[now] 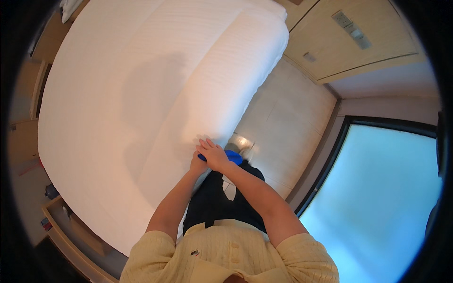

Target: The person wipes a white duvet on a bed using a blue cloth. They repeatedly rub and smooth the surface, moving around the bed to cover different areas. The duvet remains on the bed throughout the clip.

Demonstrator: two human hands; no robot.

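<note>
My right hand (213,154) lies across my left hand (199,162) at the near side edge of a bed covered with a smooth white sheet (141,88). The fingers of the right hand are stretched out over the sheet. A bright blue piece, perhaps a cloth (234,157), shows on both sides of the right hand. Part of it lies between the two hands, and the rest sticks out past the bed edge. Most of my left hand's fingers are hidden, so its grip on the blue piece is unclear.
Pale tiled floor (283,102) runs along the bed's right side. A wooden panel (318,39) carries sockets and switches (351,29). At right is a dark-framed frosted glass panel (375,198). Wooden furniture with an open drawer (76,244) stands at lower left.
</note>
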